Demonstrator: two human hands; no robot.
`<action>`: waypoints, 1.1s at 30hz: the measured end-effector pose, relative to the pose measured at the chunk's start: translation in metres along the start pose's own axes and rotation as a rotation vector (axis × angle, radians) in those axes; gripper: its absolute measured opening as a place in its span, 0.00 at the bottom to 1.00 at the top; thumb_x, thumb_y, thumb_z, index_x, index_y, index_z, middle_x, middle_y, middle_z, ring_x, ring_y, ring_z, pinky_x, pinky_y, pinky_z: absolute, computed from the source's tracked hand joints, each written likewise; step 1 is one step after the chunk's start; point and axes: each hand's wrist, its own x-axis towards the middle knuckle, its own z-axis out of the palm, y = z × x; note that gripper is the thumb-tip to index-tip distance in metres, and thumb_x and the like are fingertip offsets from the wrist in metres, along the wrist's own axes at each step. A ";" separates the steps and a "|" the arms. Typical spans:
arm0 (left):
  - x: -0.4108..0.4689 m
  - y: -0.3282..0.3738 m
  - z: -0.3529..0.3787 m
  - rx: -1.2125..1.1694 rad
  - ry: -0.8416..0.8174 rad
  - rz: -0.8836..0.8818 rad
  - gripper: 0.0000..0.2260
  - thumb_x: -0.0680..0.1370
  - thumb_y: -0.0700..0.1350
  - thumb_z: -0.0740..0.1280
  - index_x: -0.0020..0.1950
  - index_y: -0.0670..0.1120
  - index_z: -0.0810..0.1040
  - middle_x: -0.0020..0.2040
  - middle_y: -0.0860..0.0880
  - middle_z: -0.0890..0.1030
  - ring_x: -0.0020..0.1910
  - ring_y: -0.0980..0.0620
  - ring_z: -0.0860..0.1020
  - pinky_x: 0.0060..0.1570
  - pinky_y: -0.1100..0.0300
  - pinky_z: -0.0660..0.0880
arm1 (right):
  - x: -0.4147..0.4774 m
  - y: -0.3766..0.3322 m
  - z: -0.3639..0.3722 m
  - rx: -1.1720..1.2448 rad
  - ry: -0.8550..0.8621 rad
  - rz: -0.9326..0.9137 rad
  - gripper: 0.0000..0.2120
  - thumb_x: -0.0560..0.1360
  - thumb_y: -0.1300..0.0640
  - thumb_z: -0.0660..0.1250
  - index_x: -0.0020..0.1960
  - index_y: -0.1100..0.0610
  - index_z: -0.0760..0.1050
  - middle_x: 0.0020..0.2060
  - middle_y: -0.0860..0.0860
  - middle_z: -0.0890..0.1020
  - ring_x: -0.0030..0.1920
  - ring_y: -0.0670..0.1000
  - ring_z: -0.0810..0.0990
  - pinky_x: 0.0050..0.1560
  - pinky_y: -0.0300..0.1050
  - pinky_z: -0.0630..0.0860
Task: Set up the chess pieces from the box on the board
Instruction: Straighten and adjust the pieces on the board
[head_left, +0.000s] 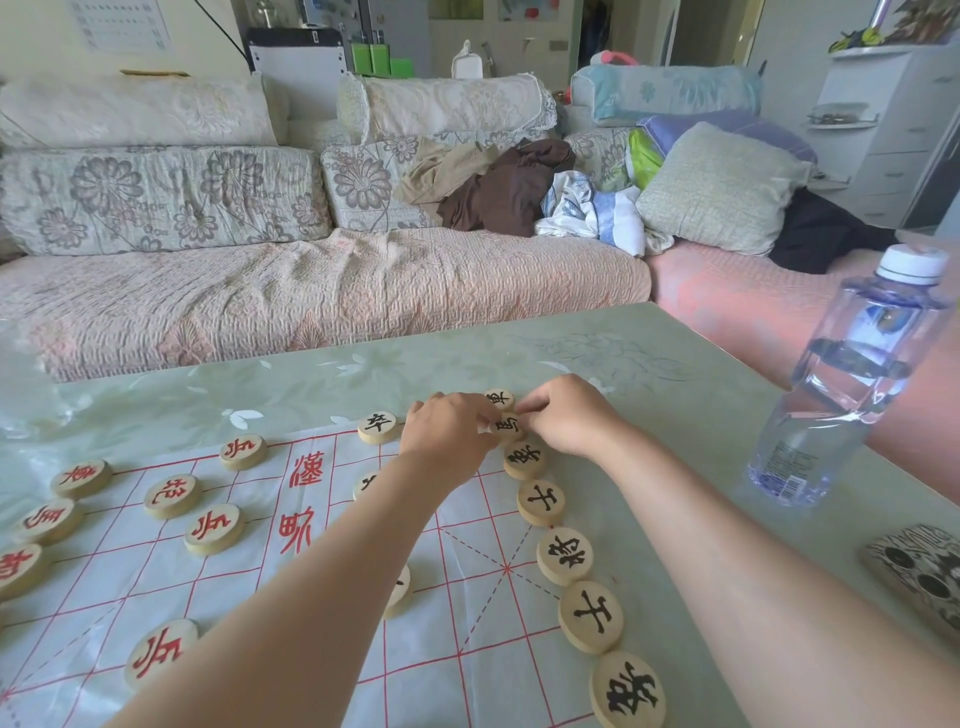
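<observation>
Right on the tabletop, a patterned box, contents unseen; beyond it, a partly full water bottle. At the board's far right corner, left hand and right hand, fingertips curled, pinching one black-lettered piece between them.

Two bare forearms, uncovered right down to left hand and right hand; rounded knuckles.

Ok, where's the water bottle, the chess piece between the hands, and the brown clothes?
water bottle (852, 384), head view, clear middle of its body.
chess piece (506, 427), head view, its lettered top face.
brown clothes (511, 192), head view, middle of the heap.
</observation>
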 end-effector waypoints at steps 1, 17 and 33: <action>0.000 -0.001 0.000 0.006 -0.001 0.002 0.11 0.75 0.50 0.69 0.58 0.57 0.79 0.53 0.58 0.82 0.57 0.51 0.75 0.61 0.56 0.66 | 0.000 0.000 0.000 0.007 0.005 -0.004 0.09 0.76 0.55 0.68 0.53 0.47 0.84 0.52 0.46 0.85 0.54 0.50 0.81 0.56 0.44 0.76; 0.017 -0.011 -0.004 0.098 -0.141 -0.011 0.24 0.76 0.39 0.57 0.68 0.59 0.71 0.66 0.52 0.75 0.66 0.49 0.67 0.65 0.55 0.58 | 0.015 -0.002 0.017 -0.057 0.028 -0.067 0.21 0.78 0.59 0.56 0.62 0.43 0.80 0.62 0.50 0.81 0.59 0.55 0.79 0.59 0.48 0.77; 0.002 -0.070 -0.055 0.019 0.086 -0.121 0.20 0.75 0.39 0.60 0.63 0.57 0.75 0.60 0.54 0.79 0.61 0.50 0.72 0.62 0.53 0.66 | -0.009 -0.069 0.020 -0.122 -0.012 -0.301 0.17 0.78 0.58 0.63 0.64 0.45 0.78 0.62 0.43 0.80 0.59 0.48 0.78 0.59 0.42 0.72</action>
